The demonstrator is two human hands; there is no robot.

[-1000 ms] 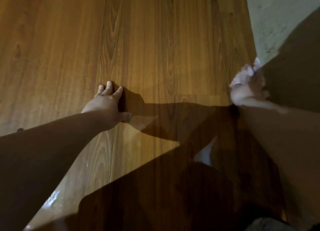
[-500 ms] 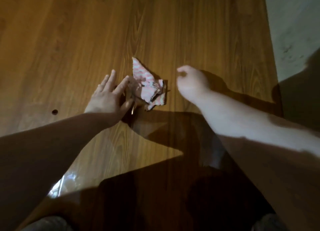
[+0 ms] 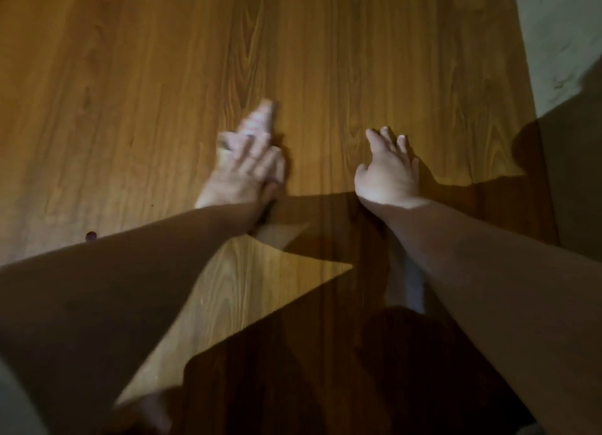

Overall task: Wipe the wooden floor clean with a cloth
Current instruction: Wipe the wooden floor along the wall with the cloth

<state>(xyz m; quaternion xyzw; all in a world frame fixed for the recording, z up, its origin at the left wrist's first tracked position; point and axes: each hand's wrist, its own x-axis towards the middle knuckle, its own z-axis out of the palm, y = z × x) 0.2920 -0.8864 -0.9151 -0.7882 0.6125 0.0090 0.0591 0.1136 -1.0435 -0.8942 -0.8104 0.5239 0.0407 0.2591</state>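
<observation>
The wooden floor [image 3: 325, 60] fills the head view, lit at the top and shadowed below. A pink and white striped cloth [image 3: 260, 117] lies on it near the middle, mostly covered by my left hand [image 3: 244, 171]. That hand is blurred and presses on the cloth with its fingers stretched out; only the cloth's far tip sticks out past the fingertips. My right hand [image 3: 387, 171] rests flat on the bare floor to the right of the cloth, fingers spread, holding nothing and apart from the cloth.
A pale wall or surface [image 3: 560, 27] borders the floor at the upper right. A small dark spot [image 3: 91, 236] sits on the floor by my left forearm. Deep shadows from my arms and body cover the lower floor.
The cloth left my right hand and landed beside my left hand. My left hand has now slid onto it. My right hand opened and came down on the floor.
</observation>
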